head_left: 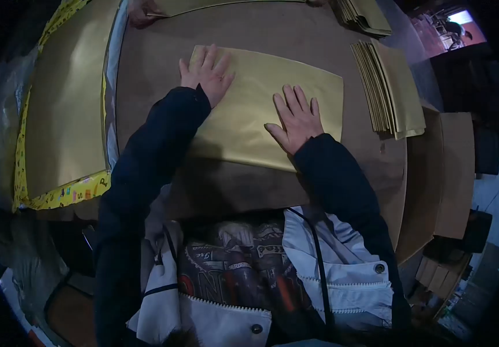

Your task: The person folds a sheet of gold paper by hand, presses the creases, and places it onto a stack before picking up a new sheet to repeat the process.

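Observation:
A gold sheet of paper [255,98] lies in front of me on the brown work surface [157,63]. My left hand [208,72] rests flat near its upper left corner, fingers spread. Over the sheet's right half lies my right hand [298,118], palm down with the fingers apart and the thumb pointing left. Neither hand grips anything. The parts of the sheet under the palms are hidden.
A stack of gold sheets [67,98] in yellow printed wrapping [82,189] lies at the left. Folded gold pieces [397,87] are piled at the right, near an open cardboard box [452,173]. Another person's hand [143,13] touches a gold sheet [203,6] across the table.

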Demonstrator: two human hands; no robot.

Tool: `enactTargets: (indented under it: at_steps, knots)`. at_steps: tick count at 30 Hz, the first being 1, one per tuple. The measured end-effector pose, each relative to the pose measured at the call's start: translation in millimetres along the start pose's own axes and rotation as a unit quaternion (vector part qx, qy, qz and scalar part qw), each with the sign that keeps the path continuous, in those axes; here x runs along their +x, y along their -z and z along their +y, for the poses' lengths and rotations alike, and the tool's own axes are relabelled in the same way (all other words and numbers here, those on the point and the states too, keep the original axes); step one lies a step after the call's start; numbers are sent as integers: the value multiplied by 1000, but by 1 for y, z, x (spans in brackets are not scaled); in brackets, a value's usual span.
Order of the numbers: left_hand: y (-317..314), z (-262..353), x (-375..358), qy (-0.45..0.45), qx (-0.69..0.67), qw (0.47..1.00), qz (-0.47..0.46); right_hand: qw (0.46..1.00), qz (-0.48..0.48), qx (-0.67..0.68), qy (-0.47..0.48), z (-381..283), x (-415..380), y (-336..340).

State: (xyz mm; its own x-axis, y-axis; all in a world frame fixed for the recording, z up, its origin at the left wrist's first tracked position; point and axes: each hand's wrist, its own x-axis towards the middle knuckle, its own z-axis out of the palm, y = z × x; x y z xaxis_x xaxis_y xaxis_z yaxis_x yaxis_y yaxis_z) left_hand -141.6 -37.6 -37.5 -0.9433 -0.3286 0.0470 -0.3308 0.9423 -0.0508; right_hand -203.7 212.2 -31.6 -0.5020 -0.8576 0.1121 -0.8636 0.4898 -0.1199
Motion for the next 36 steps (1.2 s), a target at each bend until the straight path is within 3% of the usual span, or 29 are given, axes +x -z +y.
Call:
enactTargets:
  at_steps: [3,5,6,8,10,17,19,30,31,33,36]
  knots:
    - [3,33,-19,13,-49,998,-28,999,-45,-10,-20,-1,-5,4]
    - [9,84,-45,-32,-159,985,-55,996,-82,-19,-36,0,-1,2]
    - [17,109,-64,-22,-153,986,-58,993,-107,-44,-36,-1,2,2]
    - [29,151,-99,-109,-307,945,15,994,-104,-28,-16,11,1,-7]
    - [19,160,-115,-156,-335,927,64,997,-63,-45,-13,12,0,-19]
    - [21,89,-122,-146,-260,955,2,997,-57,-43,-16,3,-3,-3]
    - [15,68,-126,-128,-218,967,41,997,-56,-45,-14,1,-3,-2]
    - [16,-40,-138,-68,-73,995,-14,996,-68,-60,-28,-7,0,3]
    - [16,-41,-139,-68,-70,995,-18,989,-122,-85,-16,-19,0,14]
    - [13,-40,-138,-59,-60,996,-37,990,-126,-1,55,-59,-2,31]
    - [17,-39,-138,-57,-62,996,-40,971,-69,128,189,-115,-13,10]
